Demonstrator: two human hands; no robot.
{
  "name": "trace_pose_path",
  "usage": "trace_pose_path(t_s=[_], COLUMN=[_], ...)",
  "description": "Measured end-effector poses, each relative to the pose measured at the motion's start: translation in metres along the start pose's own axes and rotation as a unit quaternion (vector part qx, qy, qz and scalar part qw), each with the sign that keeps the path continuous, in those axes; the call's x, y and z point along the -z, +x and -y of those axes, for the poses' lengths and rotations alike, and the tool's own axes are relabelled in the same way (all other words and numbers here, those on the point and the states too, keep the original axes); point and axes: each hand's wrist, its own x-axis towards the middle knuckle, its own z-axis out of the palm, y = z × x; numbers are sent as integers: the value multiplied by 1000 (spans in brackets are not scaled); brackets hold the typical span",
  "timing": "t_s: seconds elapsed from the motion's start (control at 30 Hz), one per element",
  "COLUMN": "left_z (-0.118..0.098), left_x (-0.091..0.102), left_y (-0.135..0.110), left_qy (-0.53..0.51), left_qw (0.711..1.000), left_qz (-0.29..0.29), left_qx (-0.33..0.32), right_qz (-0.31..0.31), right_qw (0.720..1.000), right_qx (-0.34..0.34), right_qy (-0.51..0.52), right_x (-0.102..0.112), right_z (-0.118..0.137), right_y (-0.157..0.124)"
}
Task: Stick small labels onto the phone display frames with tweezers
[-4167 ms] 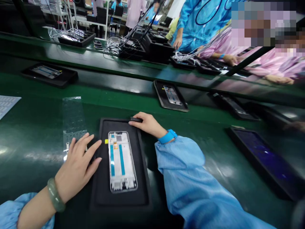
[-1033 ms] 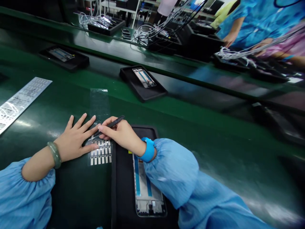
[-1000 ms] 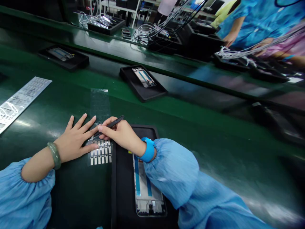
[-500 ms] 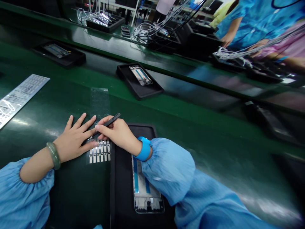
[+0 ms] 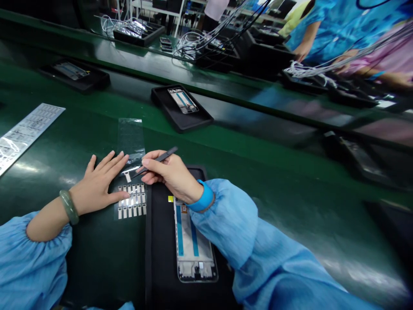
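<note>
Tweezers [image 5: 167, 154] in right fingers [image 5: 151, 164], label [image 5: 128, 177] by tip

Glossy green bench [image 5: 277, 189]; white table [image 5: 158, 10] behind; pale light glare [image 5: 364, 268].

On my green table [image 5: 103, 258] lie a clear sheet [image 5: 130, 135], a black tray [image 5: 161, 262] right beside it, a white sheet [image 5: 27, 134] and more trays [image 5: 193, 121] farther back.

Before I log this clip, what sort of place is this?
Probably a phone assembly line in a factory: a phone frame lies in a black tray, a similar frame sits in another tray on the green bench, and a co-worker in blue is across it.
</note>
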Motion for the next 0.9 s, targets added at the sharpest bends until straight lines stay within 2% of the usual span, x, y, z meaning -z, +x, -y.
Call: trace_pose_path(t_s=[0.1, 0.17, 0.27, 0.37, 0.43, 0.6, 0.77, 0.9], left_z=[-9, -24, -56, -84, -93, -93, -88, -85], left_x=[8, 12, 13, 5, -2, -11, -12, -13], left_y=[3, 4, 2, -3, -4, 9, 22, 21], left_qy=[-44, -112, -196, -215, -203, -131, -94, -100], left_qw=[996, 986, 971, 965, 963, 970, 977, 976], left_qz=[-71, -107, -103, -92, -99, -98, -60, -63], left_qx=[-30, -59, -86, -121, -145, -179, -184, -183], right_qz=[-32, -55, -101, -167, -208, -246, -229, -217], right_qw=[998, 996, 990, 978, 967, 956, 958, 961], right_qx=[52, 74, 94, 124, 140, 150, 149, 131], right_qy=[-2, -10, -22, -33, -39, -61, -85, -110], right_x=[12, 20, 34, 49, 56, 63, 57, 52], right_z=[5, 4, -3, -12, -17, -25, -28, -28], right_y=[-20, -39, -71, -92, -97, -85, -80, -82])
